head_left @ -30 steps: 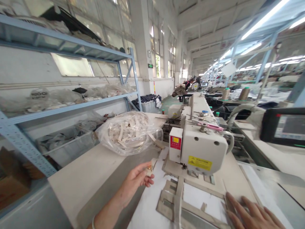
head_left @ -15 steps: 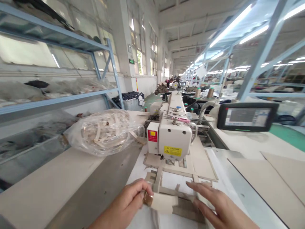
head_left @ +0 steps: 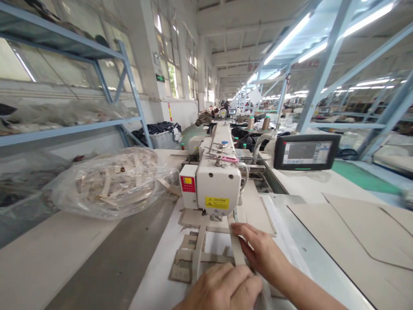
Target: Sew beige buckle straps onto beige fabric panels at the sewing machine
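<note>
A white sewing machine (head_left: 214,181) with a yellow caution label stands on the table, its head over a beige template frame (head_left: 193,254). My left hand (head_left: 222,289) lies knuckles-up at the bottom centre, fingers curled over the near end of a beige strap (head_left: 236,249). What it grips beneath is hidden. My right hand (head_left: 258,249) rests on that strap just in front of the machine, fingers pressed against it. The strap runs from my hands up toward the needle area.
A clear plastic bag full of beige straps (head_left: 109,183) lies at the left of the machine. A touchscreen panel (head_left: 306,153) stands at the right. Flat cardboard sheets (head_left: 361,232) lie on the right table. Blue metal shelving (head_left: 64,125) lines the left wall.
The camera has turned right and down. My left hand brought the strap piece with its brass buckle in from the left to the template. My right hand moved up onto the strap.
</note>
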`<act>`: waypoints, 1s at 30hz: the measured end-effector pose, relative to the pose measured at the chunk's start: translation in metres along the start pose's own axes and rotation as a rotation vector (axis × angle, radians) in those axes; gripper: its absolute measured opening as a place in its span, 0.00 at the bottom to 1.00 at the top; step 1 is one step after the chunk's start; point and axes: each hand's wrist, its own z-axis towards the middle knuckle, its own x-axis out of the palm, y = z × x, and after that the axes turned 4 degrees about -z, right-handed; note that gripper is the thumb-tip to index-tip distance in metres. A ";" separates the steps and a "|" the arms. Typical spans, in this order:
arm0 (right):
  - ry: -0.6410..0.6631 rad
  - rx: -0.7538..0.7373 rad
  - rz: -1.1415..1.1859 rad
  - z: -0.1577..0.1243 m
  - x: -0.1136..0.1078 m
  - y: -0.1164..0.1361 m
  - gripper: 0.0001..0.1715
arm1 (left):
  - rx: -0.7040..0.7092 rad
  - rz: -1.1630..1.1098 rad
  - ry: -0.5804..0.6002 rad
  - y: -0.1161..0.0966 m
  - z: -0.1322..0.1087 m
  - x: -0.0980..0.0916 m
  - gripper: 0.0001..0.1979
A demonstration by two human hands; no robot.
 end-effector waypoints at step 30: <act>0.176 0.051 -0.431 0.029 0.041 -0.035 0.25 | -0.445 -0.363 0.137 0.054 -0.020 0.036 0.13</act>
